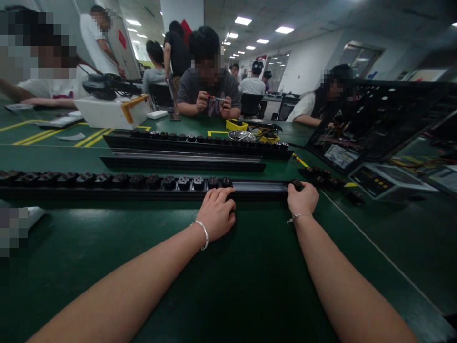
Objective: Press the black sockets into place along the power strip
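A long black rail (257,194) lies across the green table, with a row of small black modules (153,181) in its channel; some have grey tops. Its right stretch shows a bare, pale channel floor. My left hand (217,212) rests on the rail's front edge, fingers spread, just below the last modules of the row. At the rail's right end, my right hand (303,198) pinches a small black module (296,184) between thumb and fingers. Part of that module is hidden by the hand.
Behind lie another black rail (182,164) and a module-filled rail (200,143). Loose black modules (323,176), a metal box (391,182) and an open black case (378,124) stand right. A white box (107,112) is at back left. A person (210,81) sits opposite.
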Available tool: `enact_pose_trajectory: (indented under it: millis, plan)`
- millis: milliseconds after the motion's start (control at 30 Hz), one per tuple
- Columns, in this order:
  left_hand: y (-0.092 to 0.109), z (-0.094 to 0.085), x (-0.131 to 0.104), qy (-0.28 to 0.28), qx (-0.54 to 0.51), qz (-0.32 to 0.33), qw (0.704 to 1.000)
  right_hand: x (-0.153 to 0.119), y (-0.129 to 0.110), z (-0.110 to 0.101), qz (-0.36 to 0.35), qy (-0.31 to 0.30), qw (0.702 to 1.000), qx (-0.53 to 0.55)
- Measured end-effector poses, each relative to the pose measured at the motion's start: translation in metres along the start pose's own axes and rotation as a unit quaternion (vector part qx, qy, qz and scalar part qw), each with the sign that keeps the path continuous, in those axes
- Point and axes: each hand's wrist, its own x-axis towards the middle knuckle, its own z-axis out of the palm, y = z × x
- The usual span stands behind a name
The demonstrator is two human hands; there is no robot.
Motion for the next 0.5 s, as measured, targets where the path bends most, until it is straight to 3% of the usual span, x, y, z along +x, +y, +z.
enact_pose_trajectory:
  millis: [500]
  plan:
    - [0.0011,-0.0007,0.0003,-0.002,0.001,-0.004,1.000,0.0026,0.0028,0.0013,-0.002,0.016,1.000,-0.004]
